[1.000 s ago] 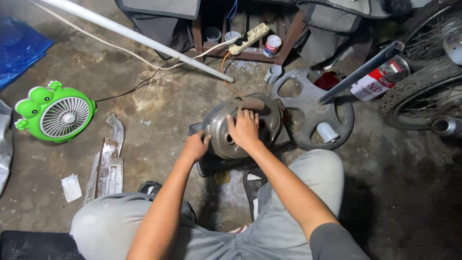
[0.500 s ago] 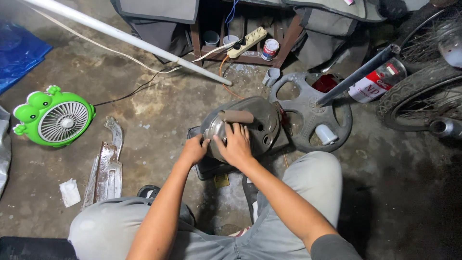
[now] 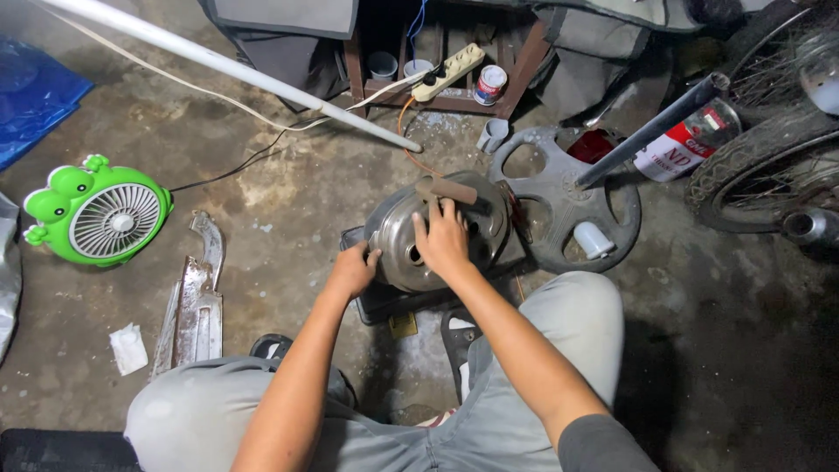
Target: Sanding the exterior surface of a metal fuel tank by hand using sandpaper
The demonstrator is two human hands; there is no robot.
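Since half a second ago our right hand (image 3: 443, 240) slid up the round metal housing (image 3: 437, 229) onto the brown-handled tool (image 3: 454, 189). Our left hand (image 3: 354, 268) grips the housing's rim. We judge it unfinished, still grimy.

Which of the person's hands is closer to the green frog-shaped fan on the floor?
Left. The left hand grips the near-left edge of the round metal drum, on the side toward the green frog-shaped fan. The right hand rests on top of the drum, farther from the fan.

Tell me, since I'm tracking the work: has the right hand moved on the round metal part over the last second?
Yes. The right hand slid from the round metal part's upper middle toward its lower left, away from the grey spoked wheel.
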